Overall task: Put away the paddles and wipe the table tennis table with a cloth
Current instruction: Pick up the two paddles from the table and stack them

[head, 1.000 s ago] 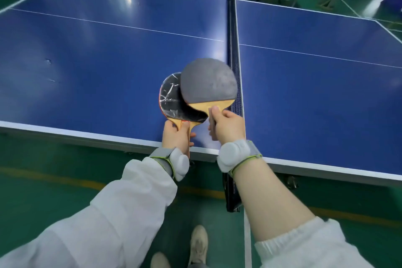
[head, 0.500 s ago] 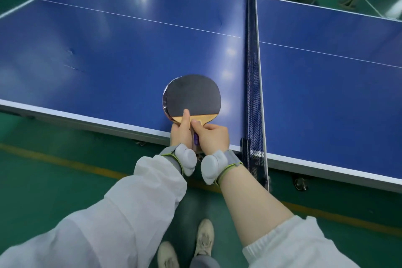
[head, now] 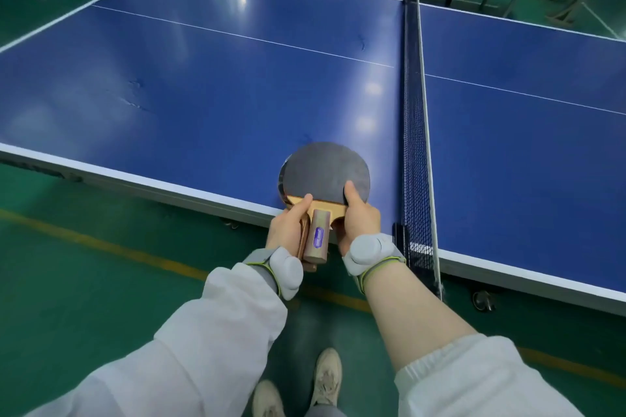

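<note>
While the two paddles (head: 327, 176) are stacked face to face, both hands have them just over the near edge of the table tennis table (head: 210, 91), close beside the net (head: 415, 132). The left hand (head: 288, 230) is wrapped around the handles (head: 316, 237) from the left, thumb lying up toward the bare wood. The right hand (head: 359, 217) pinches the right edge of the blades, thumb pressed on the dark rubber of the top paddle. Of the lower paddle only a thin rim shows at the left.

My guess is they will handle easily: light, stiff plywood blades with grippy rubber faces, so the two faces should cling together rather than slide. The smooth wooden handles are the slicker part, and being round-edged they could twist against each other. One hand clamped around both handles, close up to the blades, looks like the safest carry; that would free the other hand for the cloth, which I can't see anywhere from here. Dropping them seems unlikely to break anything, though an edge could chip.
</note>
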{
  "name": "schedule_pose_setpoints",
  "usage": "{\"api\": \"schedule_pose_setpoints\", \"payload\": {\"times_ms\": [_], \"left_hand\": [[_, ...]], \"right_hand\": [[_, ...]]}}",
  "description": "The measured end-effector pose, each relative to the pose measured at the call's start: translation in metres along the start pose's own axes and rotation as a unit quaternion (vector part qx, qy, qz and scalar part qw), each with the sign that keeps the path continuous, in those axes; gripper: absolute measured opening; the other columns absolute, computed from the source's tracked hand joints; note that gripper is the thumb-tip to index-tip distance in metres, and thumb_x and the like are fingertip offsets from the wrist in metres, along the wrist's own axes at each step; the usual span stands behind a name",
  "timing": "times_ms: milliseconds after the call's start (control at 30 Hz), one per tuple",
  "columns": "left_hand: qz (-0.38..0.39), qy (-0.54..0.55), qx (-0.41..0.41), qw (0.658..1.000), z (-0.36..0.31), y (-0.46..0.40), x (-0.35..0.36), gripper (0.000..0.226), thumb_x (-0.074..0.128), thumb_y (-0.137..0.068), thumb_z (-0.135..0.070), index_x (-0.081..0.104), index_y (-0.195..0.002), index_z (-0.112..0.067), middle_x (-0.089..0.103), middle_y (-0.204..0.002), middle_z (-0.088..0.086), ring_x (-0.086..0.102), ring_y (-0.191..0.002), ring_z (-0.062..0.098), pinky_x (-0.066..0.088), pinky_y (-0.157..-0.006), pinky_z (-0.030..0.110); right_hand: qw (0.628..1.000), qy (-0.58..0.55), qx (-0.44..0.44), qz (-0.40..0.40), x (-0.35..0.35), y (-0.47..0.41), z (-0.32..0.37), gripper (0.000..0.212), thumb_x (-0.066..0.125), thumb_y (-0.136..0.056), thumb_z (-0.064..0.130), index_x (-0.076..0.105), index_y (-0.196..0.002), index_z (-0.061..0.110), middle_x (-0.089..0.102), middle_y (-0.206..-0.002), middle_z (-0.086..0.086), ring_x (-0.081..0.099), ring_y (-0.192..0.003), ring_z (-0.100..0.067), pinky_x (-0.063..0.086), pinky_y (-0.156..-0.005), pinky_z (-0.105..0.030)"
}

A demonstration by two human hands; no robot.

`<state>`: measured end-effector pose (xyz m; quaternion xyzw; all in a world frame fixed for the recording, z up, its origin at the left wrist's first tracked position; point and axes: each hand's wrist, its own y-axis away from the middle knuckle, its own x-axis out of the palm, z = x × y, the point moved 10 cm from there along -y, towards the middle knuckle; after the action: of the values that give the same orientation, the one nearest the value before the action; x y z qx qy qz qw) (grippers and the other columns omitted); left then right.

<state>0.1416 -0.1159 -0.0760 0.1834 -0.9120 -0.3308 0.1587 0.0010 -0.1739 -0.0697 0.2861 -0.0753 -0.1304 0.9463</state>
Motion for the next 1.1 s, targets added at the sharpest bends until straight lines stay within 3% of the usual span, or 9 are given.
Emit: {"api": "schedule_pose_setpoints", "payload": {"times_ms": [133, 267, 400, 567, 633, 733, 867, 967, 1100], "left_hand": [[-0.072, 0.023, 0.04, 0.996, -0.016, 0.0, -0.045, 0.05, 0.068, -0.082, -0.058, 0.064, -0.107, -0.015, 0.071, -0.103, 0.008, 0.068, -0.095, 0.027, 0.057, -0.068, 0.038], [-0.146, -0.036, 0.057, 0.987, -0.022, 0.007, -0.091, 0.063, 0.06, -0.084, -0.065, 0.055, -0.116, -0.011, 0.064, -0.11, 0.01, 0.065, -0.097, 0.029, 0.061, -0.063, 0.042], [-0.198, -0.05, 0.069, 0.977, -0.014, 0.02, -0.134, 0.064, 0.054, -0.089, -0.064, 0.056, -0.114, -0.006, 0.065, -0.106, 0.013, 0.068, -0.088, 0.03, 0.061, -0.058, 0.041], [-0.264, -0.038, 0.093, 0.959, -0.006, 0.045, -0.179, 0.054, 0.05, -0.097, -0.053, 0.055, -0.11, -0.001, 0.061, -0.102, 0.014, 0.06, -0.07, 0.02, 0.043, -0.036, 0.015], [-0.283, -0.013, 0.093, 0.954, 0.003, 0.055, -0.195, 0.052, 0.05, -0.096, -0.054, 0.053, -0.105, -0.003, 0.064, -0.099, 0.018, 0.063, -0.062, 0.024, 0.048, -0.038, 0.022], [-0.339, 0.042, 0.089, 0.936, 0.019, 0.088, -0.227, 0.051, 0.05, -0.095, -0.056, 0.05, -0.1, -0.005, 0.064, -0.087, 0.02, 0.064, -0.053, 0.028, 0.056, -0.045, 0.034], [-0.429, 0.117, 0.086, 0.891, 0.057, 0.144, -0.273, 0.049, 0.052, -0.094, -0.056, 0.048, -0.092, -0.007, 0.062, -0.071, 0.013, 0.061, -0.045, 0.025, 0.059, -0.051, 0.038], [-0.506, 0.189, 0.087, 0.837, 0.107, 0.205, -0.308, 0.047, 0.056, -0.092, -0.055, 0.047, -0.092, -0.009, 0.063, -0.067, 0.01, 0.062, -0.046, 0.026, 0.06, -0.054, 0.042], [-0.597, 0.264, 0.094, 0.752, 0.179, 0.298, -0.345, 0.038, 0.056, -0.093, -0.053, 0.045, -0.091, -0.017, 0.066, -0.068, 0.011, 0.063, -0.046, 0.026, 0.06, -0.053, 0.041]], "right_hand": [[0.998, 0.044, 0.022, 0.034, 0.013, 0.019, -0.013, 0.056, 0.075, -0.057, 0.061, 0.066, -0.085, 0.013, 0.073, -0.091, -0.011, 0.069, -0.092, -0.035, 0.054, -0.091, -0.054], [0.99, 0.105, 0.015, 0.091, 0.042, 0.036, -0.024, 0.034, 0.075, -0.078, 0.048, 0.068, -0.081, 0.015, 0.074, -0.087, -0.009, 0.07, -0.089, -0.031, 0.055, -0.091, -0.051], [0.971, 0.179, 0.015, 0.155, 0.081, 0.048, -0.037, 0.044, 0.071, -0.063, 0.054, 0.068, -0.087, 0.017, 0.075, -0.091, -0.006, 0.07, -0.09, -0.029, 0.054, -0.092, -0.05], [0.939, 0.278, -0.019, 0.2, 0.118, 0.061, -0.046, 0.043, 0.051, -0.095, 0.054, 0.059, -0.099, 0.012, 0.063, -0.094, 0.0, 0.06, -0.094, -0.023, 0.048, -0.091, -0.037], [0.922, 0.313, -0.046, 0.224, 0.134, 0.069, -0.051, 0.046, 0.044, -0.098, 0.055, 0.06, -0.104, 0.013, 0.06, -0.095, 0.0, 0.056, -0.09, -0.022, 0.042, -0.084, -0.032], [0.879, 0.371, -0.07, 0.292, 0.168, 0.096, -0.072, 0.046, 0.045, -0.097, 0.056, 0.06, -0.105, 0.013, 0.062, -0.094, 0.0, 0.057, -0.084, -0.018, 0.041, -0.081, -0.03], [0.815, 0.423, -0.092, 0.385, 0.207, 0.155, -0.112, 0.049, 0.049, -0.096, 0.055, 0.062, -0.099, 0.008, 0.065, -0.091, -0.002, 0.062, -0.091, -0.024, 0.047, -0.084, -0.034], [0.745, 0.463, -0.108, 0.468, 0.223, 0.225, -0.158, 0.049, 0.047, -0.097, 0.053, 0.064, -0.102, 0.007, 0.067, -0.099, -0.006, 0.062, -0.088, -0.024, 0.043, -0.074, -0.032], [0.629, 0.512, -0.141, 0.568, 0.224, 0.335, -0.221, 0.044, 0.044, -0.1, 0.051, 0.058, -0.097, 0.009, 0.059, -0.085, -0.001, 0.053, -0.07, -0.013, 0.036, -0.056, -0.026]]}}
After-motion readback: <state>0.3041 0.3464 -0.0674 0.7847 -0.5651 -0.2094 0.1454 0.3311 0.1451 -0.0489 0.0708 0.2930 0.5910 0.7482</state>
